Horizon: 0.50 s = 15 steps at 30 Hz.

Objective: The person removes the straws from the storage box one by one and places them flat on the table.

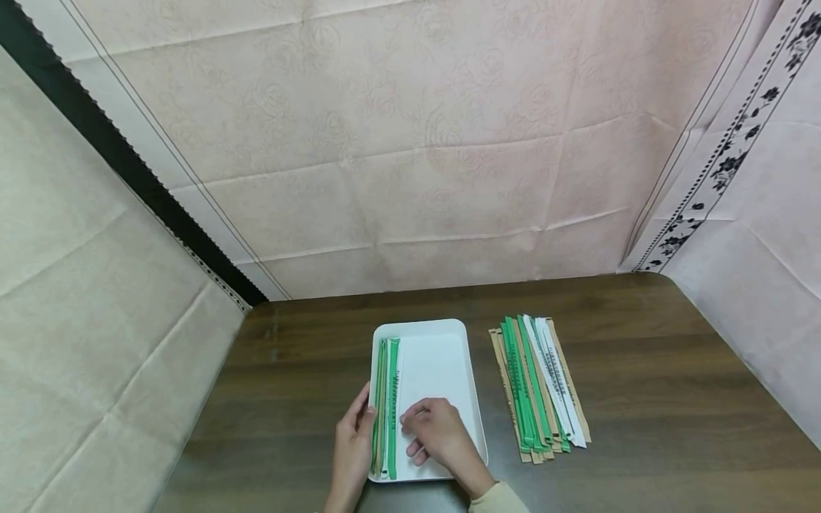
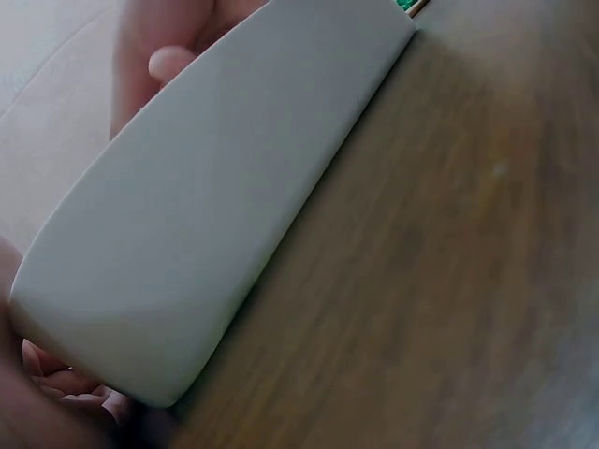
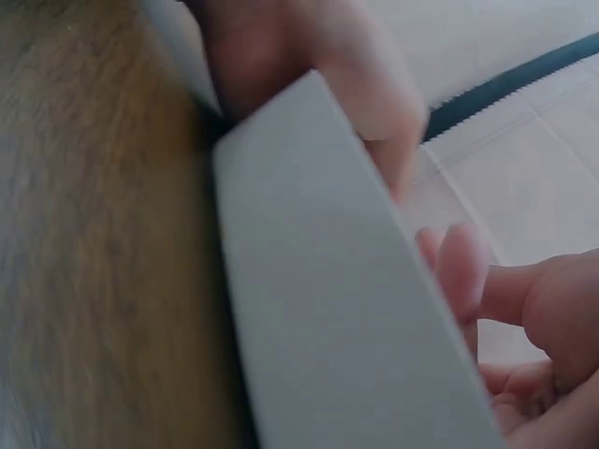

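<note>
A white rectangular tray [image 1: 436, 363] lies on the table, with several long slim printed paper packets [image 1: 387, 406], green, white and brown, lined up along its left wall. My left hand [image 1: 352, 445] grips the tray's left rim near the front, thumb on top and fingers along the outside. Over the tray's front half hovers my right hand [image 1: 442, 436], fingers loosely bent, nothing held between them. In the right wrist view the tray wall [image 3: 328, 281] hides part of both hands. The left wrist view shows mostly the tray's outer side [image 2: 215, 196].
To the tray's right, a fanned pile of similar green, brown and white packets [image 1: 535, 388] lies on the dark wooden table [image 1: 641, 399]. A pale patterned cloth [image 1: 417, 178] hangs behind the table, with more cloth at both sides.
</note>
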{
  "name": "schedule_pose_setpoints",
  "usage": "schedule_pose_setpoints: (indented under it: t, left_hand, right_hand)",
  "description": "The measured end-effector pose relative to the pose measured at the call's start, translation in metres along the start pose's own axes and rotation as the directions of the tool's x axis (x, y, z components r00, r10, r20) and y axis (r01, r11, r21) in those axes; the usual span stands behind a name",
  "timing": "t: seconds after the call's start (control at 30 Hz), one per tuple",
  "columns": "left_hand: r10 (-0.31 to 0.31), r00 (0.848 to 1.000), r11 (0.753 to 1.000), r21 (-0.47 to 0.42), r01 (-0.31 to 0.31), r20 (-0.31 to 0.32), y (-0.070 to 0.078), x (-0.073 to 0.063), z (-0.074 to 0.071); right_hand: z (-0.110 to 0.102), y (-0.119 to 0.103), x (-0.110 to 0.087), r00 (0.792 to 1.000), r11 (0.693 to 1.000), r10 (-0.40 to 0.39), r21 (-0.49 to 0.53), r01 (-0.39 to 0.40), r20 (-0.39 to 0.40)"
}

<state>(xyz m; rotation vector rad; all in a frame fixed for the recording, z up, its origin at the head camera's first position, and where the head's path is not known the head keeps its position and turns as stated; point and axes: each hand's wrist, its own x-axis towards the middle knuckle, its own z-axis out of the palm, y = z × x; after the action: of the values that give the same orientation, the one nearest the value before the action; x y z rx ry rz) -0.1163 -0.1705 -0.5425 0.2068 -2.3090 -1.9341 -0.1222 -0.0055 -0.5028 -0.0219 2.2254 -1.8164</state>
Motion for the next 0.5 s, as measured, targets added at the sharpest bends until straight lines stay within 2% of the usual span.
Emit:
schedule_pose_setpoints:
  t: [0.3, 0.4, 0.5]
  left_hand:
    - [-0.002, 1.000, 1.000, 0.003, 0.002, -0.004, 0.000, 0.001, 0.000]
    - [-0.014, 1.000, 1.000, -0.003, 0.014, -0.003, 0.000, 0.001, 0.001]
    - [-0.019, 1.000, 1.000, -0.008, 0.019, -0.001, 0.000, 0.001, 0.001]
  right_hand:
    - [0.032, 0.000, 0.005, 0.997, 0.976, 0.015, -0.214, -0.032, -0.077]
    - [0.035, 0.000, 0.006, 0.996, 0.967, 0.012, -0.251, -0.035, -0.091]
    - [0.035, 0.001, 0.006, 0.995, 0.968, 0.007, -0.247, -0.031, -0.095]
